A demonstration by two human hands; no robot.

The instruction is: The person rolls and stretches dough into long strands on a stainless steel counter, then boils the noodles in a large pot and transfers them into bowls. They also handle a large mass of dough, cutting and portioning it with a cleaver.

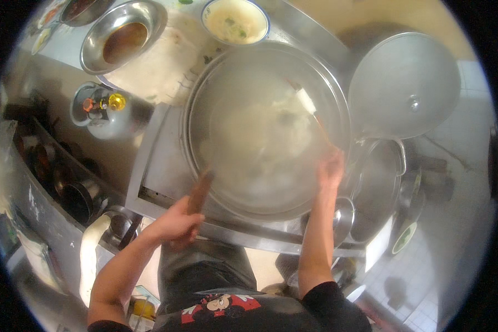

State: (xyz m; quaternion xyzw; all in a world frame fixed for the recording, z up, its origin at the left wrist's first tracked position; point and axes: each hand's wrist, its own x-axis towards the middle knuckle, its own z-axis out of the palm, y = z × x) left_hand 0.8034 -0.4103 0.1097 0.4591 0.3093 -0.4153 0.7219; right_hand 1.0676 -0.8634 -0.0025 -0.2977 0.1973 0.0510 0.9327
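A wide steel pot [193,153] of cloudy liquid stands before me, with steam blurring its surface. My left hand [180,224] grips a flat brown stick, seemingly wooden [199,193], whose tip reaches the pot's near-left rim. Over the right side of the pot, my right hand [331,168] is closed around a thin reddish-brown stick [321,126], perhaps chopsticks. Along that stick is a white piece [305,101]; whether it is food or part of the utensil I cannot tell. Pale shapes in the liquid are blurred by steam.
Beyond the pot sits a blue-rimmed bowl [235,20] of broth with greens. A steel basin [149,20] of brown liquid rests far left, above a gas cylinder [112,120]. At right are a large round lid [402,79] and another steaming vessel [375,191].
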